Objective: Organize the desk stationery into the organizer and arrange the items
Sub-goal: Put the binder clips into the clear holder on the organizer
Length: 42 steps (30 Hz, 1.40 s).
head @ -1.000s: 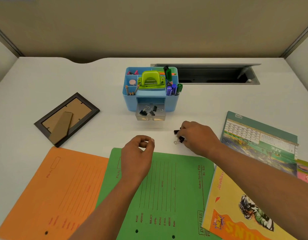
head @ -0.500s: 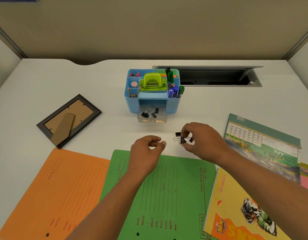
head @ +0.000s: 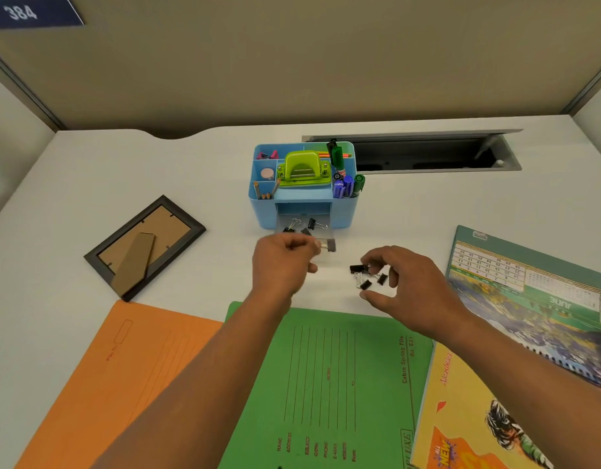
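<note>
A blue desk organizer stands mid-desk with a green hole punch, markers and pencils in its top compartments. Its clear drawer is pulled out in front and has black binder clips in it. My left hand pinches one black binder clip just over the drawer's front edge. My right hand is to the right, its fingers curled round a small cluster of black binder clips low over the white desk.
A black picture frame lies face down at the left. An orange folder and a green file lie near me. A calendar and a yellow magazine sit at the right. An open cable tray is behind the organizer.
My left hand has taken one binder clip and moved forward to the open drawer. My right hand stays by the remaining clips, its fingers spread a little wider.
</note>
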Available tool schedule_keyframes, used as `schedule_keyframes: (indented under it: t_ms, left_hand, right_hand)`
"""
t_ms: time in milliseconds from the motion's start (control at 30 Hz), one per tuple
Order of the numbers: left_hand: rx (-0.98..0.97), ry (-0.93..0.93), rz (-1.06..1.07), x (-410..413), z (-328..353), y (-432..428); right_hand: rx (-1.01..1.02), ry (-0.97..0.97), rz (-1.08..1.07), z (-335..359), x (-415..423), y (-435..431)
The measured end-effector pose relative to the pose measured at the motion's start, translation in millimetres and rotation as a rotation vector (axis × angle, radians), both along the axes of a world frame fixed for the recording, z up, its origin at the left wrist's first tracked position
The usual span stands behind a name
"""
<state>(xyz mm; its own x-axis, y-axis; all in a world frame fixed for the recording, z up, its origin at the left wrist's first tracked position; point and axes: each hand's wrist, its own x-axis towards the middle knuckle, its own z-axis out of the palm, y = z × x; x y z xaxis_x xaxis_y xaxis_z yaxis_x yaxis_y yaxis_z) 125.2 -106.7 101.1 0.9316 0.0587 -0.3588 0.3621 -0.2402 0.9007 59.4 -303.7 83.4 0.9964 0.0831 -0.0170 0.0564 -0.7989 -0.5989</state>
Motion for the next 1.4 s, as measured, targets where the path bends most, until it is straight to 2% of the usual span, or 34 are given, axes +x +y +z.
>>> schedule_keyframes:
  t_ms: [133, 300, 433, 533, 833, 1400]
  left_hand:
    - [0.063, -0.035, 0.036, 30, 1, -3]
    - [0.087, 0.032, -0.007, 47, 0, -7]
    - [0.043, -0.104, 0.108, 35, 4, -2]
    - [0.025, -0.136, 0.154, 17, 3, 2]
    - [0.010, -0.039, 0.163, -39, -27, 9]
    - [-0.047, 0.031, 0.128, -57, -30, 5]
  right_hand:
    - [-0.049, 0.021, -0.014, -1, -4, -6]
    - [-0.085, 0.028, -0.038, -6, -5, -11]
    - [-0.093, 0.031, -0.093, -13, -1, -18]
    - [-0.127, 0.065, -0.135, -21, 4, -24]
    - [-0.245, 0.204, -0.174, -43, 11, -33]
    - [-0.352, 0.248, -0.242, -42, 21, -26]
